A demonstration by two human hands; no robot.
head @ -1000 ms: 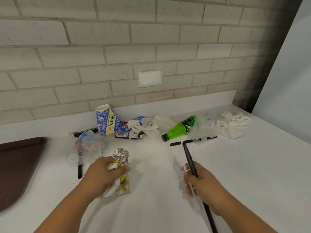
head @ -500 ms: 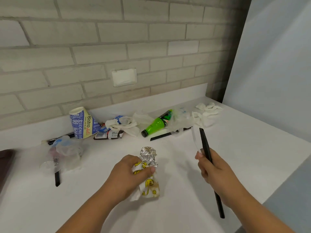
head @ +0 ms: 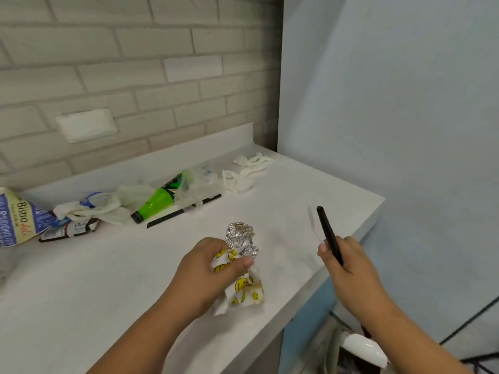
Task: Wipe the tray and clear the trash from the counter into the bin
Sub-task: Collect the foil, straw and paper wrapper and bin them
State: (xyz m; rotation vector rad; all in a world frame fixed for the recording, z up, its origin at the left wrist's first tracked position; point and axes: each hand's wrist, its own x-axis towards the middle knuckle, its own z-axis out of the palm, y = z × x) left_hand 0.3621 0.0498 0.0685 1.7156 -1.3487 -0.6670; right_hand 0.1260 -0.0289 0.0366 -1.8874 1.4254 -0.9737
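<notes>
My left hand (head: 205,268) grips a crumpled foil ball (head: 240,237) together with a white wrapper printed with yellow smiley faces (head: 244,290), held just above the white counter (head: 108,279). My right hand (head: 348,268) is closed on a thin black stick (head: 328,234) and a clear plastic utensil (head: 313,222), over the counter's right edge. Below that edge, a bin opening with a white object (head: 359,346) shows. The tray is out of view.
Trash lies along the brick wall: a green bottle (head: 159,201), a black stick (head: 183,211), crumpled white napkins (head: 243,171), a glove-like white wad (head: 91,209), a dark snack packet (head: 67,230) and a Bistro paper cup (head: 19,217). A blue-grey wall (head: 391,103) stands at the right.
My view has swung right; the tray left the frame and the bin came into sight. Both hands moved right with their loads, the right hand lifting the black stick off the counter.
</notes>
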